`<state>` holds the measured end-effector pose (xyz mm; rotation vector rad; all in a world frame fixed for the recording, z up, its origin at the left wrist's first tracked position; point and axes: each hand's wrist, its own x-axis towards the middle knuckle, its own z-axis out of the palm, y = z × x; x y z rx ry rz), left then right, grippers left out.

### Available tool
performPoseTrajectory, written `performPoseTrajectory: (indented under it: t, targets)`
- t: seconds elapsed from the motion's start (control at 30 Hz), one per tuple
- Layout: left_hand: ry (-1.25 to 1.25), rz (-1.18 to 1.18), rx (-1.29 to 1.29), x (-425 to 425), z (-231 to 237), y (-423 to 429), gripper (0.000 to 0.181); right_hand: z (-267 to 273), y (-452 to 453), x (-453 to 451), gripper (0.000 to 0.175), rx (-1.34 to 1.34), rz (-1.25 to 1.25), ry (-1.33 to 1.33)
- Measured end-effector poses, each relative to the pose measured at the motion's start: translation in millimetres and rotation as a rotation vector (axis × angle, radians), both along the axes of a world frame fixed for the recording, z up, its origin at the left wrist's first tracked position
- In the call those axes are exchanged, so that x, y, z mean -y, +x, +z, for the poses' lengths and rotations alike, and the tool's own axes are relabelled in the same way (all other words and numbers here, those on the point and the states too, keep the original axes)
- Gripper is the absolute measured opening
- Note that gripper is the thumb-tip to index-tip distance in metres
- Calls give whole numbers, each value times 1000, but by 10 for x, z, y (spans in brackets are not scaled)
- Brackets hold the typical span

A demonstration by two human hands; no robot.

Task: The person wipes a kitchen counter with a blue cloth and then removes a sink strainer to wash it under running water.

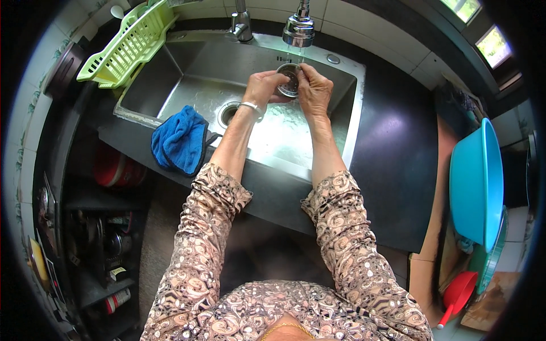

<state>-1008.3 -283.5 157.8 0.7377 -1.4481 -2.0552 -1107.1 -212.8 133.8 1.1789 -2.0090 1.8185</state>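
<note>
Over the steel sink (204, 59), a small round metal strainer (288, 87) with holes is held between both hands. My left hand (265, 87) grips its left side, the thumb lying across the perforated face. On the opposite rim are the fingers of my right hand (315, 90). Water runs from the chrome faucet head (298, 32) just above, falling at the strainer's upper edge. Below my left wrist is the round drain (229, 113). The sink floor is wet and shiny.
A blue cloth (180, 138) hangs over the sink's front left edge. To the left stands a green dish rack (128, 47). A chrome tap lever (241, 25) rises behind the sink. At right are a blue basin (473, 183) and a red dipper (460, 294).
</note>
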Motion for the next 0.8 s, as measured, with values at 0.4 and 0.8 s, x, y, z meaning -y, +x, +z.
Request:
performPoseTrajectory:
  t: [0.4, 0.8]
  targets:
    - [154, -284, -263, 103, -55, 50, 31, 35, -11, -5, 17, 234, 106, 31]
    - [258, -52, -213, 297, -196, 74, 30, 44, -19, 45, 16, 504, 231, -140]
